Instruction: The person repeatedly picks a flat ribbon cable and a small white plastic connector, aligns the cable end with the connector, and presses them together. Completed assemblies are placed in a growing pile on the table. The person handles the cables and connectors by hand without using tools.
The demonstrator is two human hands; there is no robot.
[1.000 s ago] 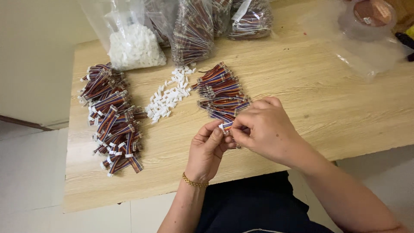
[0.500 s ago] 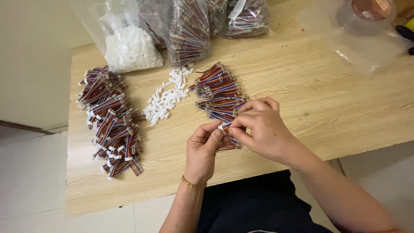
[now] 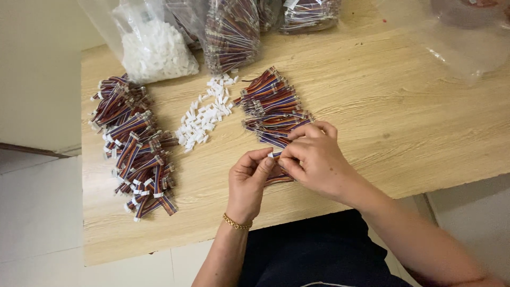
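Observation:
My left hand [image 3: 248,180] and my right hand [image 3: 313,159] meet over the near part of the wooden table [image 3: 404,117]. Between their fingertips they pinch a short multicoloured ribbon cable [image 3: 277,178] with a small white connector [image 3: 271,155] at its end. Just beyond my hands lies a pile of the same cables without connectors [image 3: 273,106]. A scatter of loose white connectors [image 3: 204,119] lies to the left of that pile. At the far left is a larger heap of cables with white connectors fitted [image 3: 135,146].
At the back stand clear plastic bags: one of white connectors [image 3: 156,50], others of ribbon cables [image 3: 231,32]. A crumpled clear bag [image 3: 462,37] lies at the back right. The table's left edge drops to a pale tiled floor [image 3: 37,212].
My hands stay together on the cable, with small finger movements only. The view has shifted slightly; the piles have not moved.

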